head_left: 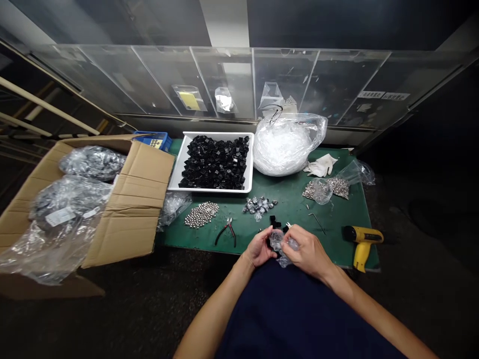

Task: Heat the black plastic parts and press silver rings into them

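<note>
At the front edge of the green table, my left hand (261, 247) curls round a clear plastic piece (276, 240), rounded and crinkled. My right hand (306, 249) is closed at the same plastic from the other side, fingertips pinched against it. Whether something sits inside the plastic is too small to tell. Just beyond my fingers lie a few black blocks (275, 223). Farther up is a small heap of plastic-wrapped dark pieces (259, 206). An L-shaped hex key (318, 222) rests to the right of my right hand.
A white tray (250, 185) of black parts stands at the back, beside a large clear bag (286, 144). Silver balls (202, 215) and cutting pliers (226, 233) lie left. Bagged screws (329, 188), a glove (322, 165) and a yellow heat gun (362, 245) are right. A cardboard box (129, 204) stands far left.
</note>
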The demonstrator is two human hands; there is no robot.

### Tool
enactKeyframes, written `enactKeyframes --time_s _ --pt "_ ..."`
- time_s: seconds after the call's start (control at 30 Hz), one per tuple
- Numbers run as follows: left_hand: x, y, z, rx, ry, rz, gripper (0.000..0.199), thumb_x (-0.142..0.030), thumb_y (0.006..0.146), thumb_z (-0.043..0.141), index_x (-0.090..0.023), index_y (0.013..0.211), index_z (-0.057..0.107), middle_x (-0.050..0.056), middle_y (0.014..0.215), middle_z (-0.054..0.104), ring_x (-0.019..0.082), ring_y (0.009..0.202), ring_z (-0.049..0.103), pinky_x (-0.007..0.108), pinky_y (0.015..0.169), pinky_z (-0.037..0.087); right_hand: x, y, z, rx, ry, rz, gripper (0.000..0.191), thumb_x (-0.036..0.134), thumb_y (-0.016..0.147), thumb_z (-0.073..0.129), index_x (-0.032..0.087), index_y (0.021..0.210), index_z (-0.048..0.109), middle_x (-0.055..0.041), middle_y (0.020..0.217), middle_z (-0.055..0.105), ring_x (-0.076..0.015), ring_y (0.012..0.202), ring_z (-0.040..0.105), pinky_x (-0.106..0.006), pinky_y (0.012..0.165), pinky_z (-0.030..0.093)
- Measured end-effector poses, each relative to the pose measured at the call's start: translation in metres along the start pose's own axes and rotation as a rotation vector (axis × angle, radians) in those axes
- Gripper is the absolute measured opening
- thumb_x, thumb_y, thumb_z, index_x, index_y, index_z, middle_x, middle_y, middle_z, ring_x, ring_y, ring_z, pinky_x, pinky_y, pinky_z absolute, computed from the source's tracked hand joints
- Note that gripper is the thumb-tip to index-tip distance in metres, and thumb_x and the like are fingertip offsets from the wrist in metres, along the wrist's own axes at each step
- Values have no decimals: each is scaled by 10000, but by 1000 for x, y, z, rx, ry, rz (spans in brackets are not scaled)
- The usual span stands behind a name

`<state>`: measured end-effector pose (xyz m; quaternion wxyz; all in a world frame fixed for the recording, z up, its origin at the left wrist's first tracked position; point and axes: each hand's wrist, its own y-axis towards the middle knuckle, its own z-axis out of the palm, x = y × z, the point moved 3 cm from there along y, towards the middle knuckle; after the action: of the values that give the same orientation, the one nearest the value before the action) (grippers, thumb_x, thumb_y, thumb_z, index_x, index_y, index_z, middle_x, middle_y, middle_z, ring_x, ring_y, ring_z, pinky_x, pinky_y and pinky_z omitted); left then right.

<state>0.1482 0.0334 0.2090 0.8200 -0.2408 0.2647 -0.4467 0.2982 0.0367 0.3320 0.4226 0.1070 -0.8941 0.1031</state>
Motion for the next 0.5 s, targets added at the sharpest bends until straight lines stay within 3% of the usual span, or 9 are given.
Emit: enactKeyframes --time_s 0.13,0.23,0.3,0.4,0.5 --pt "2 8 -9 -20 21 17 313 -420 881 614 -138 1005 668 65 860 695 143 638 648 248 521 526 -5 0 1 9 81 45 54 182 819 576 212 790 543 -31 985 666 -170 856 612 -264 767 445" --pt "-1 12 -22 -62 56 20 268 -398 857 652 -151 962 655 47 824 679 142 643 648 246 530 522 -12 -3 -2 14 111 131 55 170 823 546 220 843 536 15 842 654 -131 654 553 -241 609 406" --pt "-7 14 -36 -114 92 22 323 -470 864 627 -149 896 638 48 790 662 163 675 662 244 513 512 -17 -4 -5 25 122 180 94 162 835 510 221 894 551 43 733 595 -121 574 484 -242 562 367" --pt "-20 23 -64 -256 181 36 398 -537 892 563 -144 870 620 61 839 661 179 768 678 243 539 520 -23 -8 -9 68 137 225 154 159 838 475 219 913 596 53 679 540 -125 579 464 -245 573 353" --pt "-32 41 -90 -471 327 29 334 -446 925 569 -141 1052 622 69 1019 660 168 876 660 307 702 565 -29 -14 -9 96 130 282 161 173 841 470 213 889 619 58 632 504 -125 555 434 -250 555 328"
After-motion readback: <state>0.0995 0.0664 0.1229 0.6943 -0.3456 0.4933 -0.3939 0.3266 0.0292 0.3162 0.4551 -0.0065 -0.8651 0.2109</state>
